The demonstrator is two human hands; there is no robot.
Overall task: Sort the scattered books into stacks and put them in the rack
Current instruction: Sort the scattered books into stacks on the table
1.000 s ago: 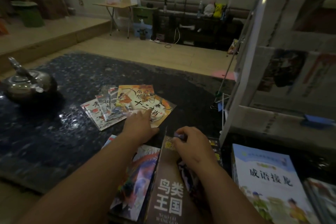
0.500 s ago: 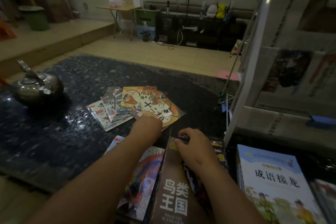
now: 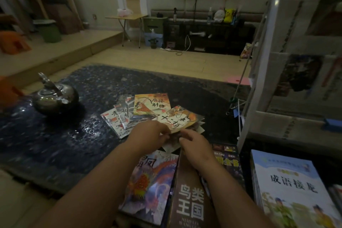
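A dim room, seen looking down at a dark, glossy counter [image 3: 55, 144]. At the centre of the frame the left hand [image 3: 148, 135] pinches the near edge of a thin picture book [image 3: 177, 118] between thumb and fingers [image 3: 163, 131]. The book is tilted up off a fan of thin books [image 3: 125, 116] spread on the counter. The right hand [image 3: 196, 144] is just beside it, with its fingers loosely curled toward the loose covers under that book. Whether they grip anything cannot be told.

The hold looks like a light pinch at one edge, so the glossy book could slip or bend. The books beneath lie askew and could slide further apart on the slick surface. Both forearms pass over larger books at the bottom of the frame: a dragon-cover book [image 3: 151, 181], a brown book [image 3: 188, 200] and a blue-and-white book [image 3: 288, 187]. A dragging arm might push these toward the near edge.

The white rack [image 3: 258, 87] fills the right side of the frame. Its slanted shelves hold printed covers, too blurred to read. The books on the counter have yet to go in. A metal kettle [image 3: 55, 96] sits at middle left, well apart from the hands, and its contents are hidden.
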